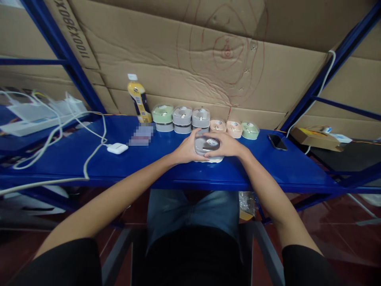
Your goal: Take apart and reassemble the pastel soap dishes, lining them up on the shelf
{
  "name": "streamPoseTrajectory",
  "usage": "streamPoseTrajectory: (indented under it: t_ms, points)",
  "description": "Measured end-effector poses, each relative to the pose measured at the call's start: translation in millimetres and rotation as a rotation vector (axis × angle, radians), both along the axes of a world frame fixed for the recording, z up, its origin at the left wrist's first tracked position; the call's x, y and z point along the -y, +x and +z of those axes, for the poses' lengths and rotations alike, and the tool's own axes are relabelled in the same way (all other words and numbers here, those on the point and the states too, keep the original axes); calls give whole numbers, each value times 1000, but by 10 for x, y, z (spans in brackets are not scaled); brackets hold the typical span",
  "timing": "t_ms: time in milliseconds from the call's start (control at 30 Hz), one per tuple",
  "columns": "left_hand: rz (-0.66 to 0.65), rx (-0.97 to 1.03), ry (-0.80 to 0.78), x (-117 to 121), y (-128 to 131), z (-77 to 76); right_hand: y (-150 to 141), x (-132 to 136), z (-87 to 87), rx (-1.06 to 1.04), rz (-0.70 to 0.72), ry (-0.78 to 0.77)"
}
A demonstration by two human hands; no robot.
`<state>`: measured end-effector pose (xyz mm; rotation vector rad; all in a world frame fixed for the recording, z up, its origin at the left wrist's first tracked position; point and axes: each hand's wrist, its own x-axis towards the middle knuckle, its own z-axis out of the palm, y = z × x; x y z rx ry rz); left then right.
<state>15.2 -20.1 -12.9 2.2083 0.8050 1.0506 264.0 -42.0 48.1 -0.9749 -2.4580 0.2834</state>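
Between my two hands is a grey box with a clear lid (207, 144), held just above or on the blue shelf; a white piece shows under its lower right edge. My left hand (188, 147) wraps its left side. On the other side my right hand (225, 144) has its fingers round the box. Behind them stands a row of similar small boxes: a green stack (163, 115), a grey stack (182, 116), another grey stack (201, 117), a peach box (218, 126), a second peach box (234, 129) and a green box (250, 130).
A yellow drink bottle (139, 99) stands left of the row. A white earphone case (117, 148) and white cables (89, 159) lie on the left of the blue shelf (238, 174). To the right are a phone (277, 142) and an open cardboard box (315, 139).
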Motion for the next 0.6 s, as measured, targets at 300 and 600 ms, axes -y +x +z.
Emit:
streamPoseTrajectory:
  t_ms: [300, 600]
  points:
    - [3, -37, 31, -30, -20, -35, -49, 23, -72, 45, -9, -33]
    - [19, -142, 5, -48, -107, -5, 81, -18, -181, 47, -5, -99]
